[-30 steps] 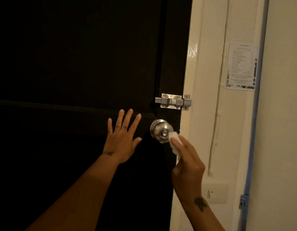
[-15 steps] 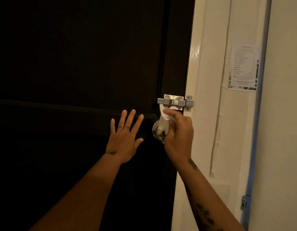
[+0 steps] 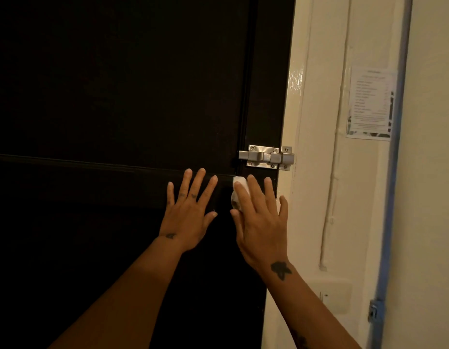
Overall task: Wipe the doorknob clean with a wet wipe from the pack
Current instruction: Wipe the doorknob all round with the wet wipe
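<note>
Right hand (image 3: 262, 222) went from gripping on top to splayed flat, pressing wet wipe (image 3: 241, 183) over mostly hidden doorknob (image 3: 235, 203); left hand (image 3: 187, 215) flat on door (image 3: 117, 96), probably mid-wipe.

Crumpled white wet wipe (image 3: 239, 183) covers the doorknob (image 3: 235, 203), which barely shows beneath it.

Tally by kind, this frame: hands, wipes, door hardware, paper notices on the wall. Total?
Hands: 2, left hand, right hand
Wet wipe: 1
Doorknob: 1, mostly covered by right hand
Slide bolt: 1
Paper notice: 1
Total: 6
</note>
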